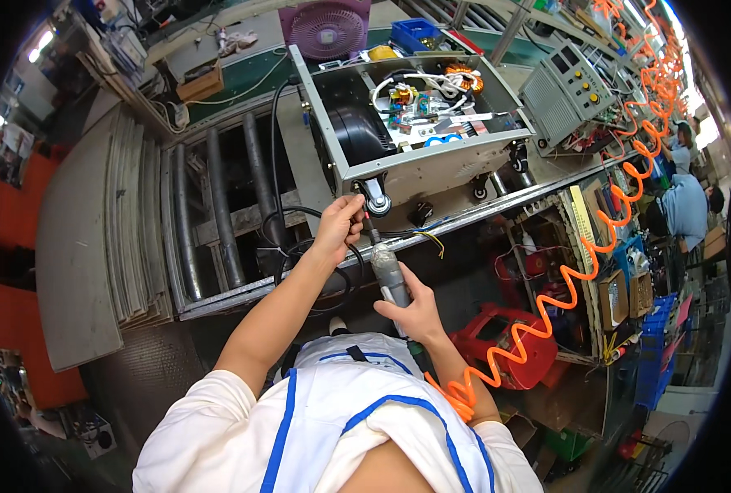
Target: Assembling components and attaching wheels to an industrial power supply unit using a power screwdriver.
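A metal machine case (431,168) lies on the roller bench with its open side up, showing wiring, a copper coil and a black cylinder. A caster wheel (377,200) sits at its near left corner. My right hand (415,308) is wrapped round a grey air screwdriver (387,267), whose bit points up at the caster. Beside the caster and the bit tip, my left hand (340,228) has its fingers pinched together. Whatever is between those fingertips is too small to make out.
Rollers (221,205) and stacked grey panels (82,238) are at left. An orange coiled hose (583,271) hangs along the right. Behind the case stands a purple fan (327,31); a test instrument (569,90) is right of it. Below the bench is a red machine (509,345).
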The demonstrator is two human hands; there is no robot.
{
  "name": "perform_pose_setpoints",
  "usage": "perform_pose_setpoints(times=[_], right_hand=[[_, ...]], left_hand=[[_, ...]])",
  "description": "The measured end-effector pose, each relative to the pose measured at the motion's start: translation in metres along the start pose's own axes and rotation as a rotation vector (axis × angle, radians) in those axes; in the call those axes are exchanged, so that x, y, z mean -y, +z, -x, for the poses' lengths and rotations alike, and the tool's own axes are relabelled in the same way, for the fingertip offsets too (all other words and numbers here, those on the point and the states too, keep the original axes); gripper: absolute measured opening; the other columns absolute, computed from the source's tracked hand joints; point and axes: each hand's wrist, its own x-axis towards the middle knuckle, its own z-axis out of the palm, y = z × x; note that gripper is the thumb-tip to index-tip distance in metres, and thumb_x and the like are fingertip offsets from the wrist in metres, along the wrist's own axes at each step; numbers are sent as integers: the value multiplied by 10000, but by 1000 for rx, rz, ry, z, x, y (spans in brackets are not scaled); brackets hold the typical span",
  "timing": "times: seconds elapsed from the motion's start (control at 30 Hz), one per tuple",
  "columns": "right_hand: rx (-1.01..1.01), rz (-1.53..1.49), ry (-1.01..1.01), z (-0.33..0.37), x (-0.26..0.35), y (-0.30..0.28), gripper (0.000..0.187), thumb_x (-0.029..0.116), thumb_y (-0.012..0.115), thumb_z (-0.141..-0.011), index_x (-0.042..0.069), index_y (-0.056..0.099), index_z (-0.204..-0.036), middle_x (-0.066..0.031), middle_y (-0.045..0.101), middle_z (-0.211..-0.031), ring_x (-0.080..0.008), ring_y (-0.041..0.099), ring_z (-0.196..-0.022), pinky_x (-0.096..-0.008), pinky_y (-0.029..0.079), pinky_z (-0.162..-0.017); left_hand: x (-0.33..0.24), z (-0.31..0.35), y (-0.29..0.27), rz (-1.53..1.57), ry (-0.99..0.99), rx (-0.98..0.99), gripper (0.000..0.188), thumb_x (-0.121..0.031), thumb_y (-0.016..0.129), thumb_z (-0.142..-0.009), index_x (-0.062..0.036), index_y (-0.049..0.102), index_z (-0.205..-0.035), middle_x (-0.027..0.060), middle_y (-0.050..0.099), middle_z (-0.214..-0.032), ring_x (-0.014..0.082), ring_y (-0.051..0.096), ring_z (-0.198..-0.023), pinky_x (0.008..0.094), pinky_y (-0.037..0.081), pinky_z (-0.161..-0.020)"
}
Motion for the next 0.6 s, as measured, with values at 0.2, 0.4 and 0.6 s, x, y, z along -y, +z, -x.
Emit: perform_pose_setpoints(times=[0.2,0.4,0.6], right_hand=[[19,-272,191,2,9,10,765,173,779,-695,-23,472,-1368,-67,640,-977,-141,588,-779,-280,498,-738],[-93,206,31,0,18,12,719,198,759,-701,-13,495,-1335,-126,681,-845,-153,633,-733,-290,509,-735],[-81,56,45,-4,16,12,682,166,759,-716,-17,507,-1323,-88,663,-857,-141,603,-687,-291,509,-686]], left_hand=[[-7,-13,2,-36,-13,-11,143,-184,653,-924,-79,557,-909,-20,489,-685,39,392,-495,185,243,-391],[1,-3,-14,120,-39,-107,175,-195,552,-964,-21,544,-982,42,524,-775,88,439,-558,206,273,-409],[22,14,-59,106,-197,-227,286,-67,402,-917,51,514,-1153,124,583,-881,113,438,-604,219,306,-438]])
